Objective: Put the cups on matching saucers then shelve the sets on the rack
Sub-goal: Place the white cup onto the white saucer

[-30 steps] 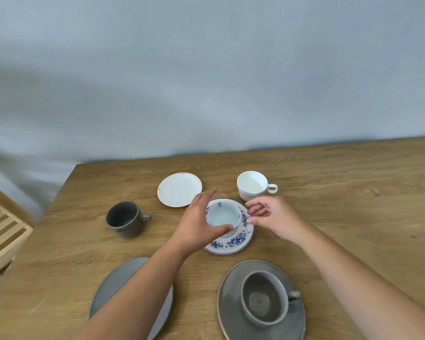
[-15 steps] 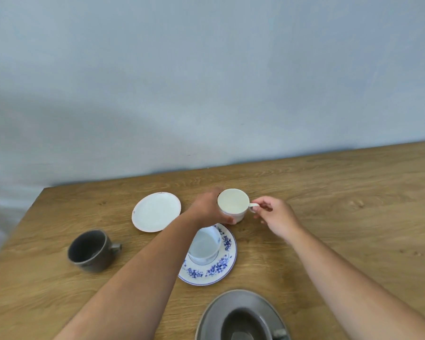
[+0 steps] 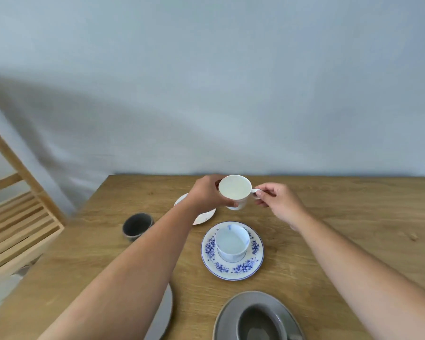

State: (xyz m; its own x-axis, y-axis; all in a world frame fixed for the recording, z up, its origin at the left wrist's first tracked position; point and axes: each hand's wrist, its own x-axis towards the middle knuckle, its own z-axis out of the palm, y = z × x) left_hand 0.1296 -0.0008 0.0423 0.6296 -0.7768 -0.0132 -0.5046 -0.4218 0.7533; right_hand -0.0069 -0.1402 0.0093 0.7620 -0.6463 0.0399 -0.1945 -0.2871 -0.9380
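Note:
A plain white cup (image 3: 234, 191) is held up off the table. My left hand (image 3: 206, 193) grips its body and my right hand (image 3: 275, 201) pinches its handle. Below and left of it lies the white saucer (image 3: 204, 217), mostly hidden by my left wrist. A blue-flowered cup (image 3: 232, 242) stands on its matching saucer (image 3: 232, 269). A grey cup (image 3: 260, 323) sits on a grey saucer (image 3: 227, 315) at the bottom edge. Another grey cup (image 3: 137, 226) stands alone at the left, and a second grey saucer (image 3: 165, 312) peeks out under my left forearm.
The wooden rack (image 3: 17, 217) with slatted shelves stands off the table's left edge. The wooden table (image 3: 353, 229) ends at a pale wall behind.
Both hands left the blue-flowered cup, took the white cup and lifted it off the table. The camera swung, bringing the rack into view at the left.

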